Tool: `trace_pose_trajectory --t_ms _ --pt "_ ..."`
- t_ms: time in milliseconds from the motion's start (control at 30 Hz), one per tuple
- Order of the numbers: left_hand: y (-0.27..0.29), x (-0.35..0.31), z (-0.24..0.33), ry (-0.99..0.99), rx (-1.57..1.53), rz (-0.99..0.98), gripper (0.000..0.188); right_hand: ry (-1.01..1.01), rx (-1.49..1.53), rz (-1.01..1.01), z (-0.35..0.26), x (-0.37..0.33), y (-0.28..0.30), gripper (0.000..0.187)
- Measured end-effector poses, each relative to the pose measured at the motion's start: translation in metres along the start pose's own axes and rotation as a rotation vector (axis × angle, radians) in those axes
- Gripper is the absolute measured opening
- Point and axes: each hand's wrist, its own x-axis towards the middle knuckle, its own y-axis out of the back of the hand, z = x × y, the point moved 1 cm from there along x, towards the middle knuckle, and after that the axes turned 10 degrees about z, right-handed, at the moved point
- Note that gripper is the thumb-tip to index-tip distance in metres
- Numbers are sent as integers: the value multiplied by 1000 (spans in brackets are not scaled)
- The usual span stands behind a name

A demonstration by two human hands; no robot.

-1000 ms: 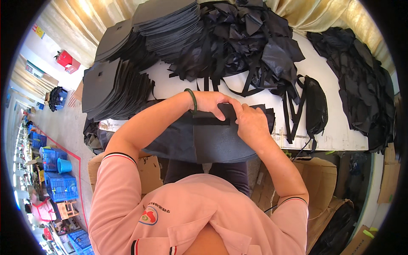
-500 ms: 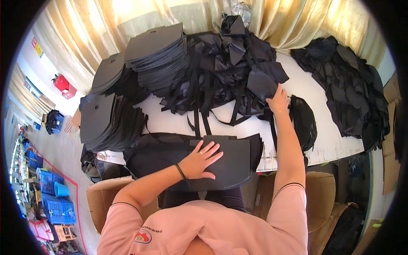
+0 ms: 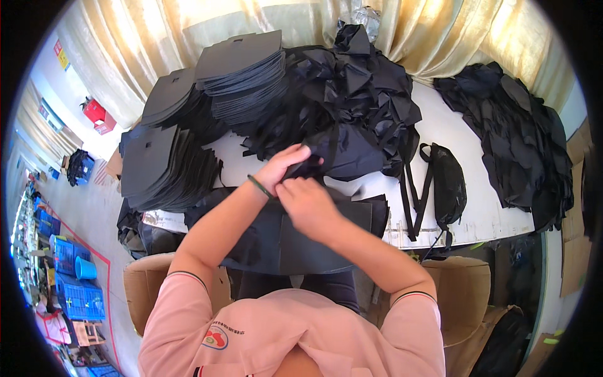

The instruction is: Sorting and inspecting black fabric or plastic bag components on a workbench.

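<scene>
A piece of black fabric [image 3: 352, 154] stretches from the heap toward the middle of the table, and both hands meet at its near left end. My left hand [image 3: 286, 164], with a dark band at the wrist, is closed round that end, thumb upward. Just below it, my right hand [image 3: 309, 206] is slightly blurred, its fingers curled in against the same fabric; the exact grip is partly hidden. Under my forearms, a stiff dark grey panel [image 3: 326, 248] lies on black sheets [image 3: 251, 235] at the table's front edge.
Stacks of dark grey panels [image 3: 239, 60] stand at the far left of the white table [image 3: 483, 220]. A black fabric heap [image 3: 370, 81] lies behind my hands, another pile [image 3: 509, 132] at the right. A small black bag [image 3: 447, 185] lies between. Cardboard boxes [image 3: 465, 289] stand below.
My right hand has come back from the heap to my left hand, bringing black fabric with it. My left hand has lifted off the grey panel and closed on the fabric.
</scene>
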Motion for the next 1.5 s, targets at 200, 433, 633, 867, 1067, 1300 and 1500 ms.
trace_pose_trajectory --t_ms 200,433,633,867,1067,1300,1500 --pt "28 -29 37 -197 -77 94 42 -98 257 -96 -36 -8 13 47" --pt "41 -76 67 -331 -299 166 39 -376 214 348 -15 13 39 42" --pt "35 -108 64 -487 -318 117 41 -1117 1175 -109 3 17 5 32" --pt "74 -142 22 -796 1469 815 77 -366 481 18 2 67 82 14" --pt "-9 -126 70 -752 979 -278 70 36 217 -395 -47 94 115 18" --pt "-39 -116 56 -2 1092 -754 42 81 183 -537 -83 100 148 18" --pt "-50 -104 78 -92 1319 -520 62 115 -53 -367 -97 115 199 10"
